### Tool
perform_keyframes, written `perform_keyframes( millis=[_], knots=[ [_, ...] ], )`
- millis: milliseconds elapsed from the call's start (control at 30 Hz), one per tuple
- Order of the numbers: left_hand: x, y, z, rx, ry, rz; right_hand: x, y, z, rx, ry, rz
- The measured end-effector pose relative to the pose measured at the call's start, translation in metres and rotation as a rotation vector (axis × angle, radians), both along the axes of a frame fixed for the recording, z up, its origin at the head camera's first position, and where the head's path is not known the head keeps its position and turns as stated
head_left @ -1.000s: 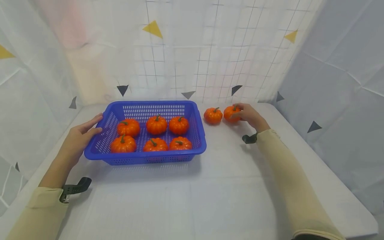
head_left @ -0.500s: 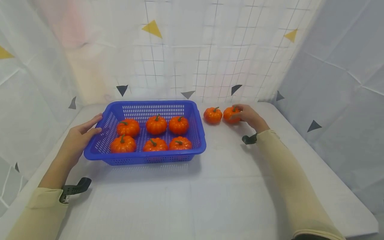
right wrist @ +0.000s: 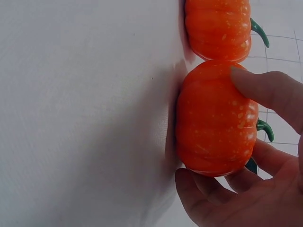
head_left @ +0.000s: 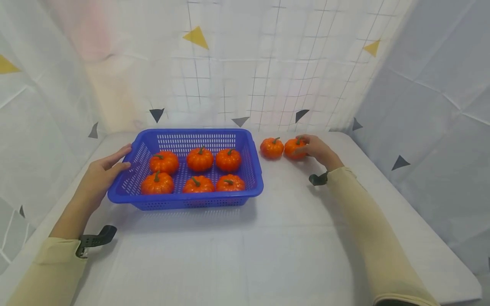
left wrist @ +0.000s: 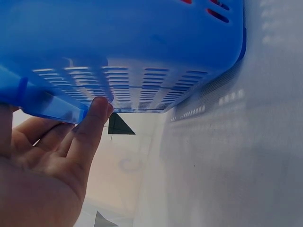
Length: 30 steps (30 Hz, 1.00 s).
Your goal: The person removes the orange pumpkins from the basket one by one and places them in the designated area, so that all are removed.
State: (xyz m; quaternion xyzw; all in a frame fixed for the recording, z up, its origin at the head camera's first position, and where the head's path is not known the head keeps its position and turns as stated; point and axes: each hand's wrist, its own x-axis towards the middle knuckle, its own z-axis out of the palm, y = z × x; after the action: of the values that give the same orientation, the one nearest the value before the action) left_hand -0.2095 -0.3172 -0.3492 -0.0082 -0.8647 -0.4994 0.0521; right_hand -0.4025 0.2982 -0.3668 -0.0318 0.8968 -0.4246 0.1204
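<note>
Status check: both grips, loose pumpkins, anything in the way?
Left grip holding blue basket by its left end. Right grip around outer loose pumpkin. Other loose pumpkin close at its left, contact unclear; might get nudged.

Your right hand point(right wrist: 272, 191) held orange pumpkin point(right wrist: 215, 123), thumb point(right wrist: 270, 90) pressed on its upper side in view, fingers point(right wrist: 196, 194) curled against opposite side. Base sat close against white tabletop point(right wrist: 80, 80); green stem point(right wrist: 265, 129) pointed towards view's right, near your palm. Second orange pumpkin point(right wrist: 218, 28) sat just above yours in view, edges meeting, actual contact unclear; top edge cut it off. Its green stem curved right too. Soft shadow lay across tabletop. Behind your hand stood white backdrop point(right wrist: 281, 45) with thin grid lines and small dark patch point(right wrist: 252, 165).
</note>
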Motion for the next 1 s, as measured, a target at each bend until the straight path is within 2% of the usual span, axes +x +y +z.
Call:
perform_keyframes(
  millis=[367, 633, 1000],
  knots=[
    [0.001, 0.001, 0.001, 0.004, -0.001, -0.007, 0.006, 0.005, 0.009, -0.060, 0.030, 0.043],
    [-0.001, 0.000, 0.002, 0.001, -0.002, -0.012, 0.018, 0.001, 0.031, -0.064, 0.069, 0.030],
    [0.003, 0.002, 0.003, -0.003, 0.007, -0.003, 0.026, -0.010, 0.060, 0.024, 0.139, 0.014]
  ],
)
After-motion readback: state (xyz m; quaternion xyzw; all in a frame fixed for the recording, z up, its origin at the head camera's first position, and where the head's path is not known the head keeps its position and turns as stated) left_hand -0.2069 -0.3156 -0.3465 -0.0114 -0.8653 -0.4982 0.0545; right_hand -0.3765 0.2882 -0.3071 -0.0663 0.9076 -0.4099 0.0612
